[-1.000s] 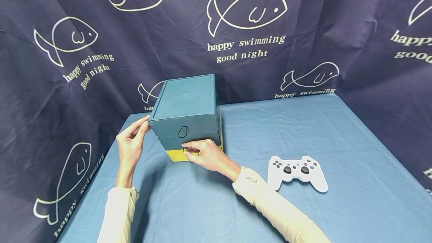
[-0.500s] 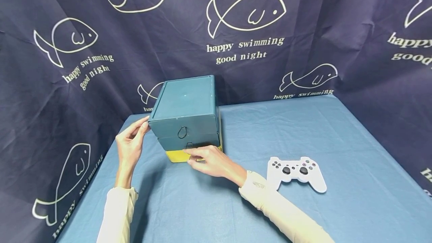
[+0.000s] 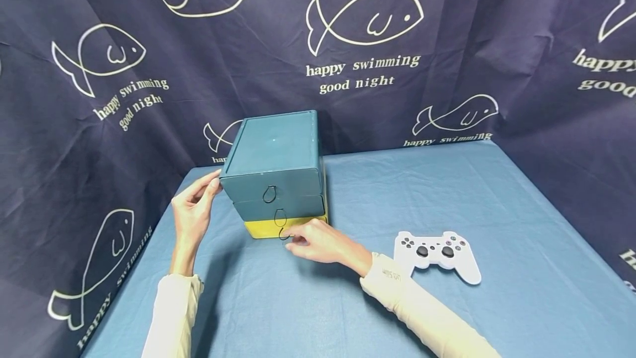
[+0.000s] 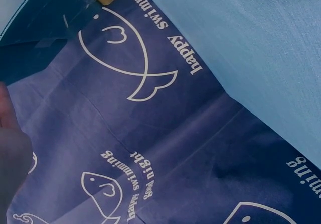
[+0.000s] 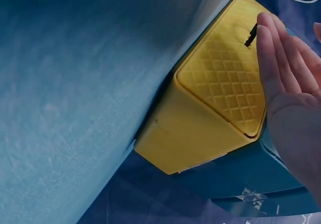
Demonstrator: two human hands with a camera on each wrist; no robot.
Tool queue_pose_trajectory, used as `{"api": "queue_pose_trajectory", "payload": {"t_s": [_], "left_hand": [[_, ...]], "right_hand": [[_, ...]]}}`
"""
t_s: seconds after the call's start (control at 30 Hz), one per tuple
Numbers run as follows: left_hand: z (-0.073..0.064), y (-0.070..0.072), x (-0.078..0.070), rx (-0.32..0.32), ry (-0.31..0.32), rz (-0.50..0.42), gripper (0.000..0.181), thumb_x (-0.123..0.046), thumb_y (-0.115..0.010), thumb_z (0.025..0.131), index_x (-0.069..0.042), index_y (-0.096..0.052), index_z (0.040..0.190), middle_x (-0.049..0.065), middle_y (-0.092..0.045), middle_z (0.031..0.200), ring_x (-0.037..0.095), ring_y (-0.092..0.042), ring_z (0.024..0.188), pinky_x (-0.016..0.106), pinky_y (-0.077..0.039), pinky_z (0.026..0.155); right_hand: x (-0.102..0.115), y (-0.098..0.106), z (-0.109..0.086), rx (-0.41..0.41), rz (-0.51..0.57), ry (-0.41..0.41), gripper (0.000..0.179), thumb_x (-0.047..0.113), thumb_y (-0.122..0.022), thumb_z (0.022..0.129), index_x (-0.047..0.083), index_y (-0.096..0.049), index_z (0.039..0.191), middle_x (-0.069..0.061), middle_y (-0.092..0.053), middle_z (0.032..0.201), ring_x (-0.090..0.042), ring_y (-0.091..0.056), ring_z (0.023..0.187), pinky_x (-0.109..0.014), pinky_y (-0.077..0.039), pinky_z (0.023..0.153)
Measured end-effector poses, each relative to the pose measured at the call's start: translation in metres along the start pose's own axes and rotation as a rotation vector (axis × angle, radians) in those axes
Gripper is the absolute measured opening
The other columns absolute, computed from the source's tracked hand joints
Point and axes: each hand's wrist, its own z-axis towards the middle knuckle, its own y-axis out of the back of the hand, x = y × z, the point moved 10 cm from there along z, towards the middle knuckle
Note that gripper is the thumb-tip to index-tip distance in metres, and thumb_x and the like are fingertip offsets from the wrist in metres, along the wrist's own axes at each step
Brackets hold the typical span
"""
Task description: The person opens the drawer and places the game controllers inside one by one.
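Note:
A stacked drawer box (image 3: 273, 140) has teal upper drawers and a yellow bottom drawer (image 3: 260, 229), each with a dark pull loop. My left hand (image 3: 191, 211) holds the box's left front top corner between fingers and thumb; only part of that hand (image 4: 12, 148) shows in the left wrist view. My right hand (image 3: 318, 241) is at the yellow drawer's front, index finger and thumb at its pull loop (image 3: 283, 234). In the right wrist view the loop (image 5: 251, 35) stands out from the quilted yellow front (image 5: 220, 83), beside the right hand's fingertips (image 5: 265, 25).
A white game controller (image 3: 437, 256) lies on the blue tablecloth (image 3: 397, 192), right of the box and close to the right sleeve (image 3: 412, 303). Dark blue fabric (image 3: 362, 115) with fish drawings hangs behind the table and along its sides.
My right hand has moved from the middle drawer's loop down and slightly right to the yellow drawer's loop, uncovering the middle loop. My left hand stays at the box corner.

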Motion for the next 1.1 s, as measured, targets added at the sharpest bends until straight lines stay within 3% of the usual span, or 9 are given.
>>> {"api": "queue_pose_trajectory", "payload": {"t_s": [0.13,0.27,0.37,0.57,0.83,1.1], "left_hand": [[0.0,0.0,0.0,0.0,0.002,-0.002,0.023,0.001,-0.071,0.097,0.004,-0.075,0.119,-0.011,-0.076,0.09,0.007,-0.073,0.079,0.017,-0.052,0.077],[0.0,-0.001,-0.001,0.0,-0.001,0.0,0.023,0.001,-0.071,0.097,0.004,-0.075,0.119,-0.01,-0.076,0.09,0.007,-0.073,0.079,0.017,-0.052,0.077],[0.001,-0.001,-0.001,0.002,-0.005,-0.001,0.023,0.002,-0.071,0.097,0.005,-0.075,0.119,-0.01,-0.076,0.09,0.007,-0.073,0.079,0.016,-0.052,0.076],[0.0,-0.001,-0.001,0.003,0.0,-0.003,0.022,0.001,-0.071,0.097,0.005,-0.075,0.119,-0.009,-0.076,0.092,0.005,-0.072,0.079,0.017,-0.052,0.077],[-0.001,0.0,-0.002,-0.002,-0.004,-0.004,0.023,0.001,-0.07,0.097,0.005,-0.075,0.119,-0.008,-0.077,0.093,0.005,-0.072,0.079,0.017,-0.053,0.078],[0.0,-0.001,-0.002,0.001,-0.006,-0.006,0.023,0.002,-0.07,0.097,0.005,-0.075,0.119,-0.009,-0.076,0.094,0.004,-0.072,0.08,0.017,-0.053,0.078]], "right_hand": [[-0.006,-0.004,0.003,0.039,0.002,-0.039,0.028,0.01,-0.067,0.097,0.0,-0.072,0.123,0.0,-0.073,0.089,0.001,-0.06,0.07,-0.018,-0.052,0.071],[-0.012,-0.01,0.006,0.089,-0.009,-0.085,0.029,0.012,-0.066,0.098,0.002,-0.071,0.125,0.008,-0.056,0.07,0.002,-0.042,0.055,-0.018,-0.04,0.058],[-0.015,-0.014,0.008,0.117,-0.005,-0.12,0.03,0.012,-0.065,0.098,0.002,-0.07,0.126,0.01,-0.045,0.064,0.001,-0.038,0.053,-0.02,-0.035,0.056],[-0.022,-0.022,0.011,0.156,-0.013,-0.157,0.029,0.013,-0.065,0.1,0.002,-0.07,0.126,0.011,-0.04,0.061,-0.001,-0.034,0.051,-0.021,-0.03,0.055],[-0.025,-0.025,0.014,0.17,-0.007,-0.162,0.027,0.013,-0.066,0.1,0.003,-0.072,0.125,0.01,-0.044,0.064,0.0,-0.036,0.053,-0.02,-0.037,0.062],[-0.026,-0.025,0.013,0.16,-0.027,-0.169,0.028,0.013,-0.065,0.099,0.003,-0.073,0.124,0.007,-0.057,0.078,0.001,-0.044,0.058,-0.02,-0.045,0.072]]}}
